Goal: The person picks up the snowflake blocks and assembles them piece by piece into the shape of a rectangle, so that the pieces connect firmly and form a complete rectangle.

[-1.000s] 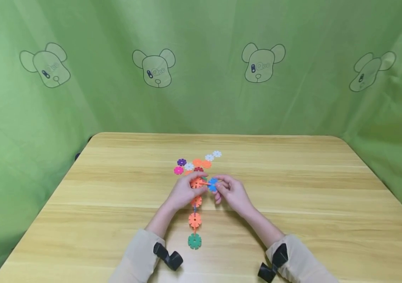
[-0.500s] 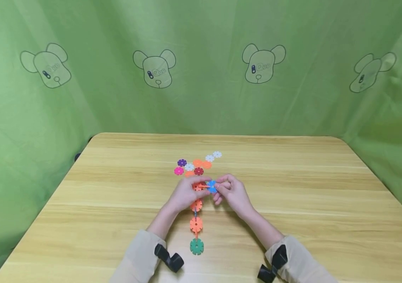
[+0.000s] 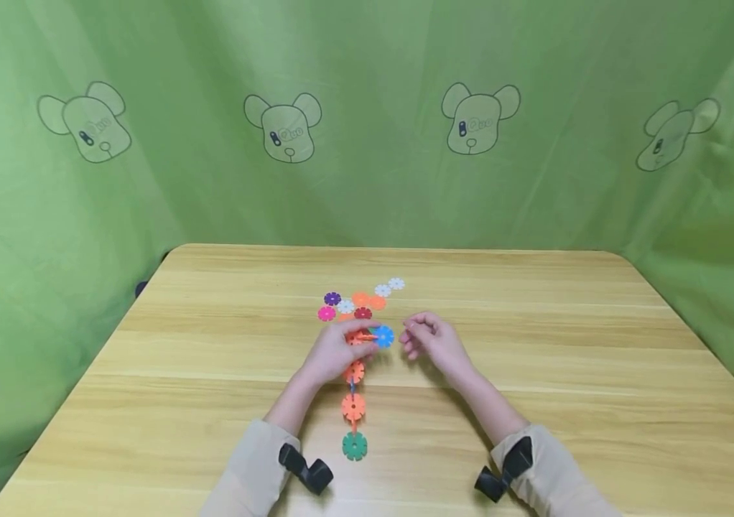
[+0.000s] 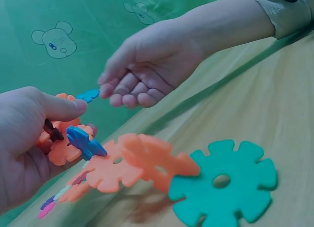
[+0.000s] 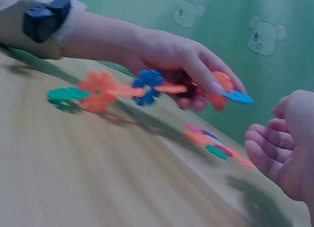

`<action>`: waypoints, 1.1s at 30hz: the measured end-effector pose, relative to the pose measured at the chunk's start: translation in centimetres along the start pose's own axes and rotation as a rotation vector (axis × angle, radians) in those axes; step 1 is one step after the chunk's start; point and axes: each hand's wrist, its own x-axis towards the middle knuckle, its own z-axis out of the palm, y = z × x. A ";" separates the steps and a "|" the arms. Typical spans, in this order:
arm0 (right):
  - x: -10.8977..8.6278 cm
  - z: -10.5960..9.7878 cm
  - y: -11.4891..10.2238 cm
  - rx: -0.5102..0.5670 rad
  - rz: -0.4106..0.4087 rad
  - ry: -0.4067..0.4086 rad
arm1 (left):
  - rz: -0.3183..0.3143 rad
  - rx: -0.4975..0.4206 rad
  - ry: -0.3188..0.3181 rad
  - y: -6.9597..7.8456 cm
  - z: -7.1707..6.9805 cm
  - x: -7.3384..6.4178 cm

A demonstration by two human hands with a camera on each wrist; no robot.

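Observation:
My left hand [image 3: 335, 352] grips a chain of interlocking snowflake discs between thumb and fingers, near its far end. A light blue disc [image 3: 383, 337] sticks out to the right at that end, slotted onto an orange disc [image 5: 221, 84]. From the hand the chain runs toward me through orange and dark blue [image 5: 147, 87] discs to a green disc [image 4: 222, 182] at the near end. In the right wrist view the chain's near part hangs close over the table. My right hand [image 3: 434, 343] is just right of the light blue disc, apart from it, fingers loosely curled around nothing.
Loose snowflake discs lie on the wooden table [image 3: 535, 402] beyond my hands: purple [image 3: 332, 299], pink [image 3: 326, 314], dark red [image 3: 363, 314], several orange and white, and a green one [image 5: 216, 152]. A green curtain [image 3: 380, 187] with bear-face drawings stands behind the table.
My right hand has let go of the light blue disc and moved off to the right. The left hand keeps its grip, and the chain has shifted only slightly.

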 end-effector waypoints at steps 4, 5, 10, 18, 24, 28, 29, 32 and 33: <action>1.0 -1.4 0.5 -0.047 0.015 0.032 | -0.019 -0.041 0.004 0.0 -0.1 0.1; 1.3 -1.7 0.6 -0.065 0.014 0.035 | -0.026 -0.051 0.004 -0.1 -0.2 0.1; 3.0 -2.4 0.9 -0.176 0.000 0.044 | -0.041 -0.077 -0.005 -0.4 -0.3 0.2; 6.1 -1.3 1.1 -0.364 -0.043 0.004 | -0.079 -0.096 -0.001 -0.7 -0.4 0.0; 8.0 -0.1 1.5 -0.454 -0.083 -0.014 | -0.085 -0.086 -0.003 -0.6 -0.7 0.0; 9.0 0.5 1.8 -0.547 -0.140 -0.011 | -0.080 -0.086 -0.002 -0.6 -1.0 0.1; 9.1 0.7 1.9 -0.572 -0.153 -0.008 | -0.080 -0.087 -0.001 -0.6 -1.0 0.1; 9.6 1.0 2.0 -0.652 -0.202 0.000 | -0.081 -0.089 0.003 -0.6 -1.2 0.1; 9.7 1.0 2.0 -0.686 -0.220 0.003 | -0.084 -0.090 0.004 -0.7 -1.2 0.1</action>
